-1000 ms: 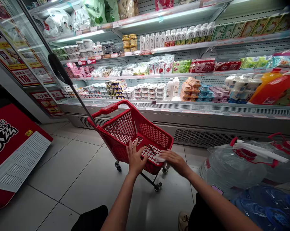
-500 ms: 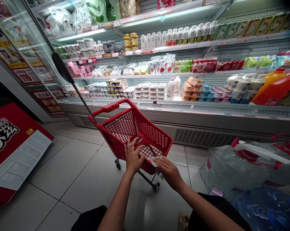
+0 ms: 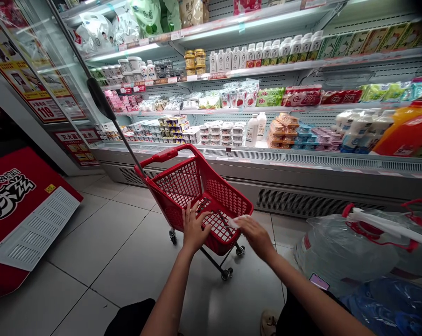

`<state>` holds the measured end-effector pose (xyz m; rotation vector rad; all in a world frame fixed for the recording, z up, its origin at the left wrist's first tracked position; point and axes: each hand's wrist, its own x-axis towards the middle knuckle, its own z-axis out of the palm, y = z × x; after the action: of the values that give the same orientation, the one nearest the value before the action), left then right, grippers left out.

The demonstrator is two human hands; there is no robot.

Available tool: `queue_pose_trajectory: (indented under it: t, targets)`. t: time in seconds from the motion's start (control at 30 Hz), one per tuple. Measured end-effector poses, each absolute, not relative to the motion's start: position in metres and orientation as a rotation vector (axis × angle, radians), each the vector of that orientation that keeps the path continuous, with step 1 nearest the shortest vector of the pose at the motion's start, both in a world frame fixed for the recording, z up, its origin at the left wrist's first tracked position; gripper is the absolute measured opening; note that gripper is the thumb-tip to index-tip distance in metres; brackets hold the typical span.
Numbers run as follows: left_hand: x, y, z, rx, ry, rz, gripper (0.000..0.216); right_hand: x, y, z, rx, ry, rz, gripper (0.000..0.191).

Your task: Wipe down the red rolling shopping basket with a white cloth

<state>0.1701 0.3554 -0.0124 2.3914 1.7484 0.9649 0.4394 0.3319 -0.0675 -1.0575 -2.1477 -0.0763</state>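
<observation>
A small red shopping cart point(image 3: 228, 196) with a mesh basket stands in front of me. My left hand point(image 3: 196, 228) rests over its near side rim, fingers and thumb spread apart. Between the fingers of my right hand point(image 3: 256, 233) is a white tissue point(image 3: 235, 223), held at the front rim of the basket. Those fingers are pressed together, and part of the tissue is hidden beneath them. From the cart's handle side a long pole with a black grip point(image 3: 101, 99) rises to the upper left.
Behind the cart runs a refrigerated shelf point(image 3: 183, 163) stocked with dairy goods and drinks. Large wrapped water bottles point(image 3: 330, 247) stand at the right, with a phone point(image 3: 319, 282) beside them. A red freezer point(image 3: 22, 196) fills the left side. Grey floor tiles point(image 3: 102, 247) lie below.
My right hand has moved up and slightly right along the basket's front rim with the tissue. The left hand stays at the side rim. The whole view has shifted a little.
</observation>
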Motion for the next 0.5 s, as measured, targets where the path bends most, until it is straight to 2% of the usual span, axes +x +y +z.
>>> queue_pose_trajectory:
  t: [0.2,0.5]
  targets:
    - [0.161,0.356,-0.012,2.423,1.726,0.937,0.040,0.406,0.299,-0.062,-0.909,-2.339,-0.053,0.050]
    - [0.165,0.356,-0.013,2.420,1.727,0.962,0.038,0.471,0.334,-0.067,-1.326,-2.229,-0.079,0.049]
